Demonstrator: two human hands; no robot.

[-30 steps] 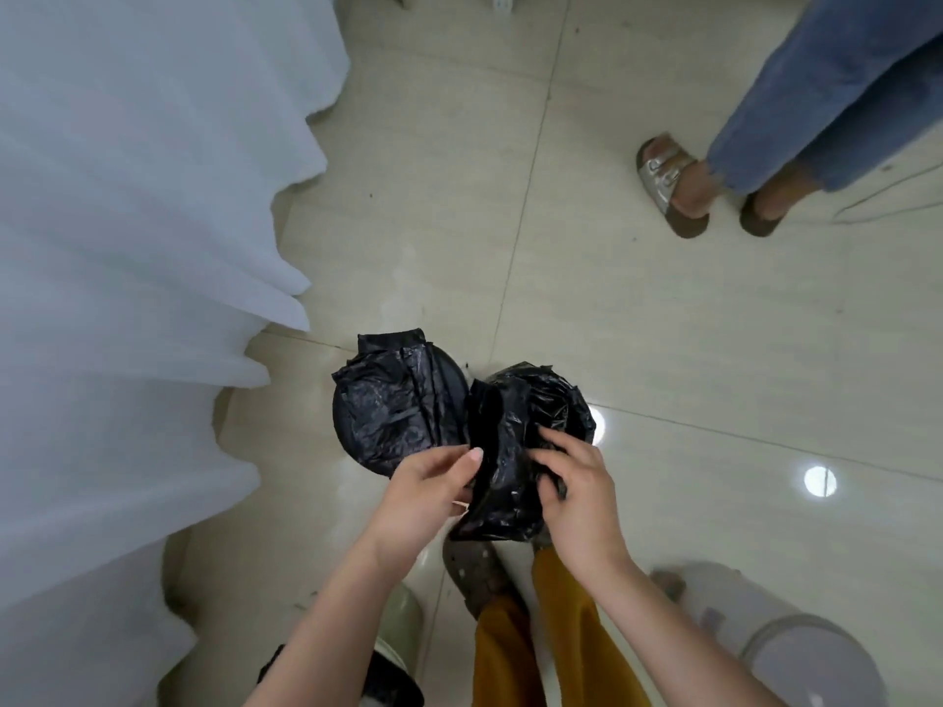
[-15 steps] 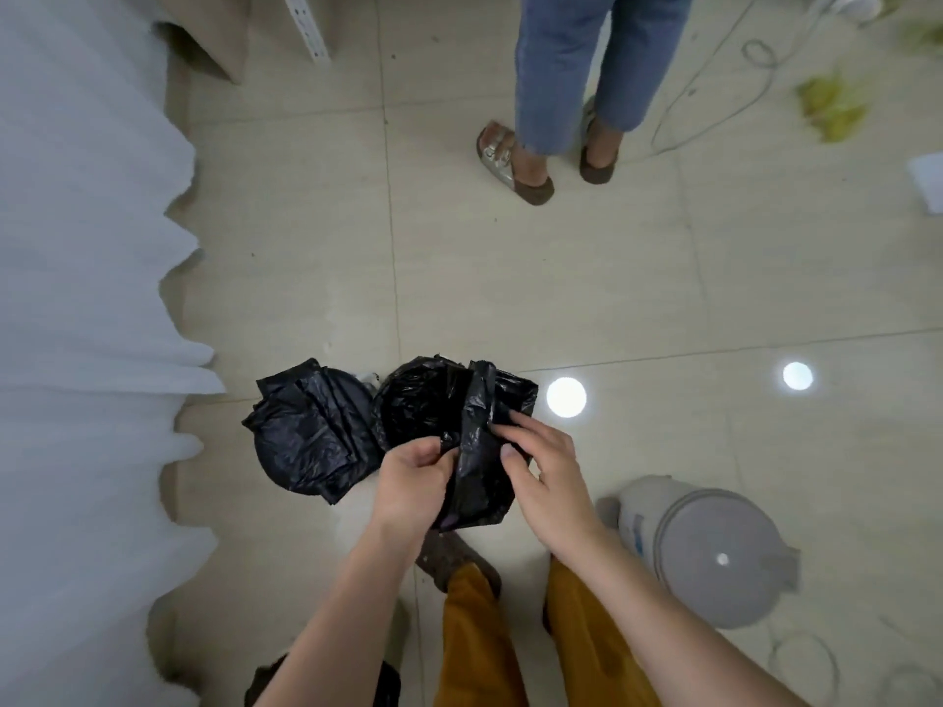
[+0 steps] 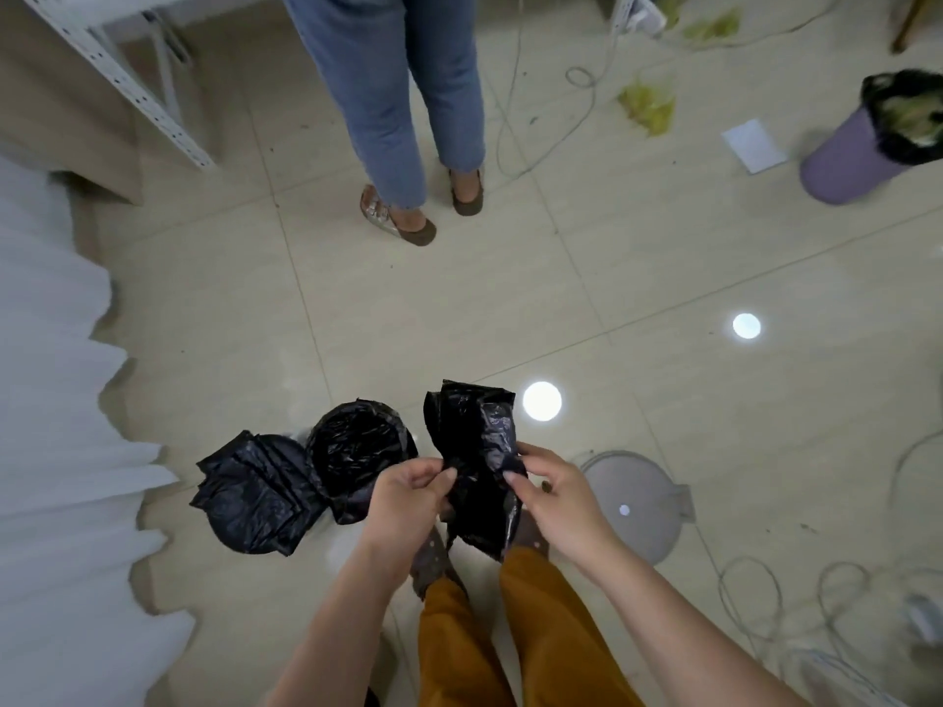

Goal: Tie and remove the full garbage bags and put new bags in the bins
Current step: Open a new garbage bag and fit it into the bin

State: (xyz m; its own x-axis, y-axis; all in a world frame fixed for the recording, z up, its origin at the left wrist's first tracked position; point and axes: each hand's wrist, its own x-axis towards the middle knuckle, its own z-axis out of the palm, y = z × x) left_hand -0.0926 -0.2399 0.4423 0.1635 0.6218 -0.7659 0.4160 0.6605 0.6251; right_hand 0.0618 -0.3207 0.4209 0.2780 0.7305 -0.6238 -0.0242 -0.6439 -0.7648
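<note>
A tiled floor fills most of the frame, with a white curtain billowing down the left edge and a white perforated shelf frame in the upper left. A person in blue jeans and sandals stands at top centre. In the upper right a purple bin stands with a full black bag gathered at its mouth, and a white sheet of paper lies just beside it. A grey bin lid lies on the floor right of centre, near loops of white cable at the lower right. Left of centre a small bin lined with a black bag touches a crumpled black bag lying on the floor to its left. At lower centre, above orange trousers, a new black garbage bag is held up between both hands: the left hand has its grip pinched on the bag's left edge, and the right hand pinches its right edge, fingers curled into the plastic.
</note>
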